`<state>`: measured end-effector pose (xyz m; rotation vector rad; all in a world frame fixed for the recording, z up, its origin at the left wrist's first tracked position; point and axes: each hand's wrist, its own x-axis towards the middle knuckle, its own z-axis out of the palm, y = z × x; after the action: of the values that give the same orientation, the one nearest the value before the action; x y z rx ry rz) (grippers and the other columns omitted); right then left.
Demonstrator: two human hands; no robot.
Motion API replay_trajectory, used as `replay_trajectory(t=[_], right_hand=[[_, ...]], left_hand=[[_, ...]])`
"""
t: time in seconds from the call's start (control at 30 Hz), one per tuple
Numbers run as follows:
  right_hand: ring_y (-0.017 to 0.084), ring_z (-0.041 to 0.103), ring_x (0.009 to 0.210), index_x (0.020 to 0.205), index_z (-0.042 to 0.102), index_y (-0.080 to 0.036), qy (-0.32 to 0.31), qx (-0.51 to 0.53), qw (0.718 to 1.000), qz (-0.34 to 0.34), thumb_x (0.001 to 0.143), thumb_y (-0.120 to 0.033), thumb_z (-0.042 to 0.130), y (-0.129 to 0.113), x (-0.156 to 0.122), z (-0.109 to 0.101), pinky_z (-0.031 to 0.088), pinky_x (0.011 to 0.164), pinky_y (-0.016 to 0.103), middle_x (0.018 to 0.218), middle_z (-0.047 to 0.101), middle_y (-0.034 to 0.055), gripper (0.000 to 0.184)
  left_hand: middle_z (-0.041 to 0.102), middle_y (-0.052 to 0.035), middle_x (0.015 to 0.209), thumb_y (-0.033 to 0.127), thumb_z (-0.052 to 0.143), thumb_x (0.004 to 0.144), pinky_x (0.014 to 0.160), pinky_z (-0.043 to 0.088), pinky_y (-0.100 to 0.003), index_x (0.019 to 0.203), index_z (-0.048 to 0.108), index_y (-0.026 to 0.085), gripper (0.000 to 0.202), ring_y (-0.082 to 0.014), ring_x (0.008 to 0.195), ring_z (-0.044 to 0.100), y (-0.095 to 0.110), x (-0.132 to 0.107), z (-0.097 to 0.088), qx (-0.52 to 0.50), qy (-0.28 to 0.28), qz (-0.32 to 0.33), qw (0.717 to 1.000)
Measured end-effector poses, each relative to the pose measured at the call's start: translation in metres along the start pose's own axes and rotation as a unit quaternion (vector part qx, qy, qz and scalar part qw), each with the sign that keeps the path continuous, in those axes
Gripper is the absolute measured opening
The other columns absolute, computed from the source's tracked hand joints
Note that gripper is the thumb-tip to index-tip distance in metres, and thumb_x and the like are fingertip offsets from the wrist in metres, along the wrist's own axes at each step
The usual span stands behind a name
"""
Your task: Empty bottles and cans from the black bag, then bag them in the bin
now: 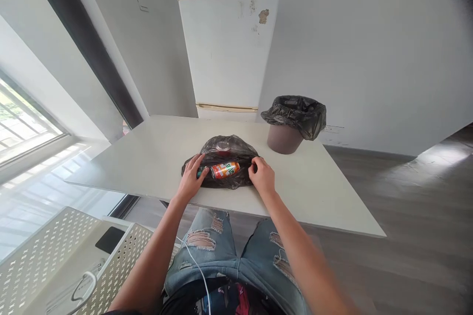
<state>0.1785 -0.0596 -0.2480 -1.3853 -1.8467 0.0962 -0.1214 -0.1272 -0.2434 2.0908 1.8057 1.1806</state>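
Observation:
A black plastic bag (236, 146) lies on the white table in front of me, its mouth spread toward me. Inside the opening an orange drink can (225, 170) rests on its side. Farther back, a round can end (222, 146) shows dimly through the thin plastic. My left hand (190, 177) lies on the bag's left edge with fingers apart, next to a small green item (201, 172) that I cannot make out fully. With fingers pinched together, my right hand (262, 174) grips the right edge of the bag's mouth.
A brownish bin (284, 139) with a black liner stands at the table's right rear. Behind the white table (306, 192) is a white fridge (227, 49). At lower left, a perforated white basket (121, 266) sits near a dark flat object (110, 239). A white cable (197, 266) crosses my lap.

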Motion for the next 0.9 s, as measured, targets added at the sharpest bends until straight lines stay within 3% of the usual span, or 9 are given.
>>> replay_trajectory(t=[0.13,0.3,0.53,0.63,0.73,0.8,0.9], right_hand=[[0.031,0.056,0.113,0.121,0.066,-0.020,-0.004,-0.031,0.999,-0.021,0.070,-0.007,0.055,-0.002,0.000,0.001,0.049,0.090,0.042,0.133,0.065,0.0138,0.053],[0.039,0.039,0.140,0.141,0.058,-0.023,-0.028,-0.058,0.998,-0.002,0.074,-0.014,0.058,-0.006,-0.004,0.003,0.044,0.108,0.057,0.162,0.046,0.0118,0.068],[0.042,0.038,0.142,0.149,0.056,-0.022,-0.049,-0.092,0.988,0.116,0.096,-0.038,0.053,0.005,0.004,0.013,0.046,0.104,0.060,0.162,0.046,0.0163,0.056],[0.043,0.045,0.133,0.151,0.054,-0.019,-0.033,-0.107,0.982,0.150,0.095,-0.035,0.053,0.008,0.006,0.017,0.047,0.098,0.058,0.153,0.051,0.0211,0.059],[0.041,0.048,0.124,0.139,0.062,-0.016,-0.002,-0.107,0.979,0.175,0.091,-0.031,0.056,0.012,0.008,0.017,0.048,0.093,0.055,0.138,0.056,0.0226,0.050],[0.040,0.049,0.119,0.116,0.070,-0.017,0.035,-0.075,0.979,0.188,0.095,-0.039,0.054,0.014,0.011,0.012,0.048,0.091,0.054,0.127,0.059,0.0209,0.034],[0.033,0.052,0.108,0.086,0.064,-0.020,0.117,-0.004,0.985,0.130,0.099,-0.048,0.052,0.016,0.012,0.000,0.048,0.095,0.052,0.110,0.060,0.0155,0.033]], left_hand=[[0.033,-0.0126,0.172,0.056,0.055,0.106,0.127,0.036,-0.058,0.167,0.039,0.032,0.067,-0.0374,0.157,0.035,0.002,-0.002,0.001,0.030,-0.075,-0.017,0.997],[0.027,-0.0128,0.175,0.057,0.057,0.106,0.125,0.037,-0.057,0.168,0.034,0.035,0.070,-0.0386,0.157,0.036,0.002,-0.003,0.002,0.043,-0.120,-0.008,0.992],[0.028,-0.0107,0.176,0.056,0.052,0.108,0.122,0.043,-0.052,0.170,0.029,0.034,0.070,-0.0366,0.156,0.040,-0.002,-0.001,0.005,0.045,-0.123,-0.008,0.991],[0.032,-0.0128,0.174,0.053,0.045,0.110,0.126,0.039,-0.051,0.173,0.020,0.028,0.072,-0.0337,0.157,0.039,-0.008,0.001,0.010,0.021,-0.126,-0.005,0.992],[0.035,-0.0145,0.172,0.050,0.044,0.110,0.129,0.035,-0.051,0.173,0.017,0.023,0.074,-0.0326,0.157,0.038,-0.012,0.002,0.013,0.005,-0.126,0.006,0.992],[0.032,-0.0135,0.174,0.048,0.039,0.112,0.130,0.033,-0.051,0.173,0.021,0.023,0.068,-0.0313,0.159,0.035,-0.013,0.001,0.012,-0.010,-0.122,0.017,0.992],[0.025,-0.0104,0.177,0.045,0.032,0.114,0.132,0.030,-0.050,0.172,0.025,0.025,0.061,-0.0282,0.163,0.028,-0.010,0.000,0.008,-0.036,-0.112,0.046,0.992]])
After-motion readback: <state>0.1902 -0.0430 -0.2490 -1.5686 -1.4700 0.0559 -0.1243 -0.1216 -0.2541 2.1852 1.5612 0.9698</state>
